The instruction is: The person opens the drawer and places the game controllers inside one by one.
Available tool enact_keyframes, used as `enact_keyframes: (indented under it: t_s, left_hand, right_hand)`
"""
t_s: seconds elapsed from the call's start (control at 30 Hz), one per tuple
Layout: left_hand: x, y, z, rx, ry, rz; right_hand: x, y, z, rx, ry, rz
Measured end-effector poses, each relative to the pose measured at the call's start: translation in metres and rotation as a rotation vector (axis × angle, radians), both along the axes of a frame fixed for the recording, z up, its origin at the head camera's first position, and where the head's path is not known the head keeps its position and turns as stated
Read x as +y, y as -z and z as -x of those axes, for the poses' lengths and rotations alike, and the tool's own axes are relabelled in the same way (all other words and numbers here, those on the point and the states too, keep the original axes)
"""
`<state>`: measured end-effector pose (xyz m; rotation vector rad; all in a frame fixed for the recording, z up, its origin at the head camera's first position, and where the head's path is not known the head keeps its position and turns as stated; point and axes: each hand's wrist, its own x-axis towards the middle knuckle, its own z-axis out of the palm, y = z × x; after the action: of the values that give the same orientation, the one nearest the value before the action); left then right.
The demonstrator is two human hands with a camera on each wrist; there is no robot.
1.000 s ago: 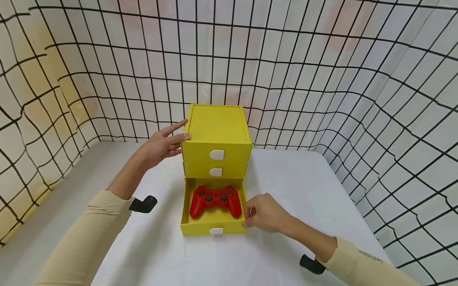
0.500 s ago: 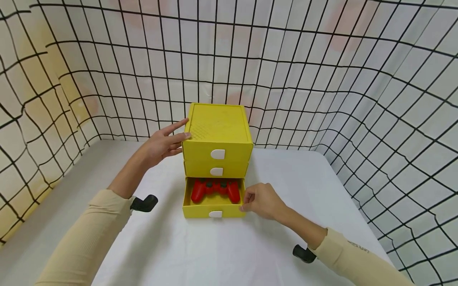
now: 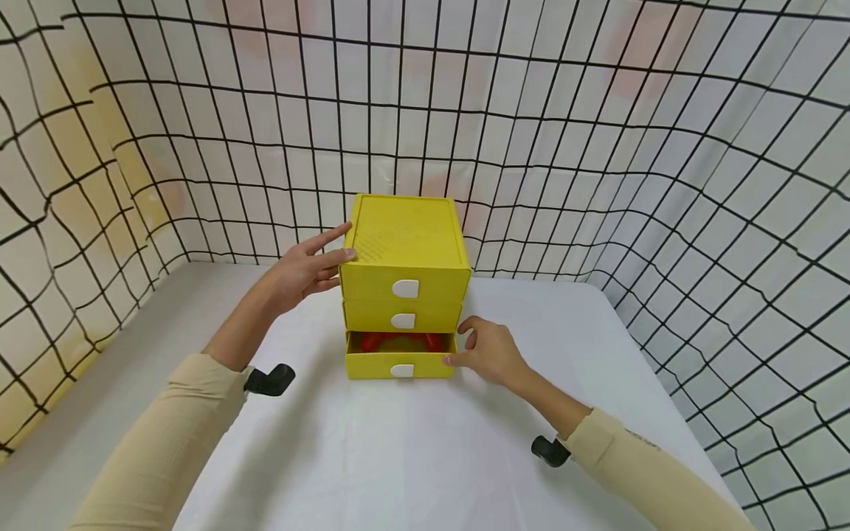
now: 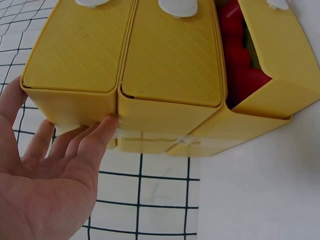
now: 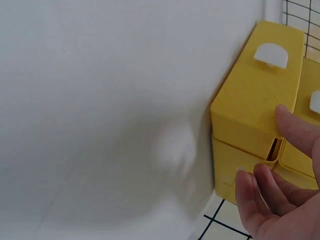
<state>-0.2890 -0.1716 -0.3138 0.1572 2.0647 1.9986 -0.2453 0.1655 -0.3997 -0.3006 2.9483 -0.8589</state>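
Note:
A yellow three-drawer box (image 3: 408, 230) stands on the white table. Its bottom drawer (image 3: 370, 366) is pulled partway out, and part of a red game controller (image 3: 434, 342) shows inside; the left wrist view shows the controller (image 4: 236, 55) in the gap too. My left hand (image 3: 297, 274) rests against the box's upper left side, fingers spread, thumb at the top edge. My right hand (image 3: 493, 355) is at the drawer's right front corner. In the right wrist view, its thumb (image 5: 295, 127) presses the drawer front, while the other fingers bend loosely beside the box.
A black grid net (image 3: 425, 110) hangs behind the box and on both sides. White cloth (image 3: 398, 457) covers the table around it. Each drawer has a white tab handle (image 3: 405, 288). A black wrist mount (image 3: 269, 380) sticks out from the left sleeve.
The bottom drawer has slid back most of the way into the box, with the controller in it. My right hand has moved away from me with the drawer; my left hand has stayed put.

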Motion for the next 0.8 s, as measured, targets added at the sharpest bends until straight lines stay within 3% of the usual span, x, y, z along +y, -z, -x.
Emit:
enact_keyframes:
  t_s: [0.23,0.8]
  left_hand:
    - [-0.001,0.0,0.0,0.006,-0.005,0.02]
    - [0.001,0.0,0.0,-0.026,-0.014,-0.021]
  right_hand:
    - [-0.002,-0.002,0.005,0.007,0.003,-0.005]
    - [-0.009,0.01,0.018,0.106,0.05,0.147]
